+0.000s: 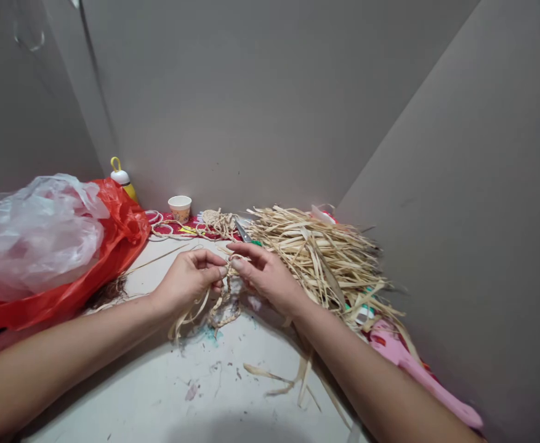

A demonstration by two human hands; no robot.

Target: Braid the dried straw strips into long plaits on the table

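Note:
Over the middle of the white table (159, 394), both hands pinch a braided cord (226, 311) of pale dried straw. My left hand (193, 274) is closed on it from the left, with loose straw ends hanging below its fingers. Close against it, my right hand (265, 274) pinches the cord between thumb and fingers. The braid dangles in a loop beneath the fingertips, near the tabletop. Fingers hide the exact spot where the strands cross. Just right of my right hand lies a large heap of dried straw strips (316, 252).
At the left sits a red plastic bag (128, 227) with a clear bag (43, 234) on it. Behind stand a yellow bottle (124, 178) and a paper cup (180, 209). Scissors (242, 232) lie by the straw. A pink plastic object (422, 369) rests at right; loose strips (274, 375) lie in front.

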